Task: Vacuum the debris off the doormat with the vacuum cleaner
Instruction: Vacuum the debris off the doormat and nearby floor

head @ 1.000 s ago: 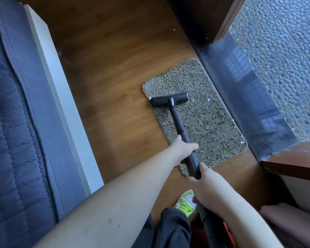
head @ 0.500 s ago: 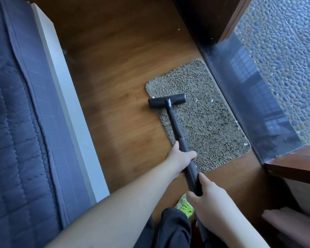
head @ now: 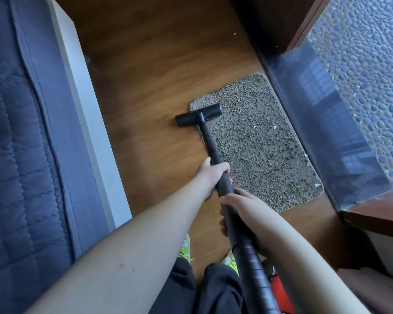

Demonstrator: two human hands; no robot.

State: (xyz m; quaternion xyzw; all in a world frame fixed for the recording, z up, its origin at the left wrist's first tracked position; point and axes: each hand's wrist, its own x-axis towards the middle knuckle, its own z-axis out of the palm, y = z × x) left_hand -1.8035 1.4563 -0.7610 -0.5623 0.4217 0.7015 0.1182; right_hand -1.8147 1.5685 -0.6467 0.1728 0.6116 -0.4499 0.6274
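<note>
Head view. Wand [head: 210, 146] of the vacuum cleaner gripped in both hands: left hand [head: 212, 175] wrapped round the black tube farther down toward the floor, fingers curled over the top; right hand [head: 243, 211] just behind it, nearer the body, clasped round the thicker section where the ribbed hose [head: 254, 275] begins. Beyond the left hand, at the far end of the tube, flat black nozzle [head: 199, 114] lying crosswise, its right part on the near-left corner of the doormat [head: 259, 143], its left part hanging over the wooden floor [head: 150, 87]. Doormat shaggy, grey-brown, stretched out ahead and to the right of both hands, flat on the floor and close against a dark glossy threshold [head: 327, 123]. Small white scraps of debris [head: 254, 127] scattered on the pile right of the nozzle, one more [head: 317, 185] at the mat's corner right of the right hand. Past the threshold, pebbled ground [head: 372, 64]. Left of the left forearm, blue quilted mattress [head: 21, 155] on a white base [head: 84, 105]. Below the hands, dark trousers [head: 213, 288] and yellow-green shoes [head: 230, 264].
</note>
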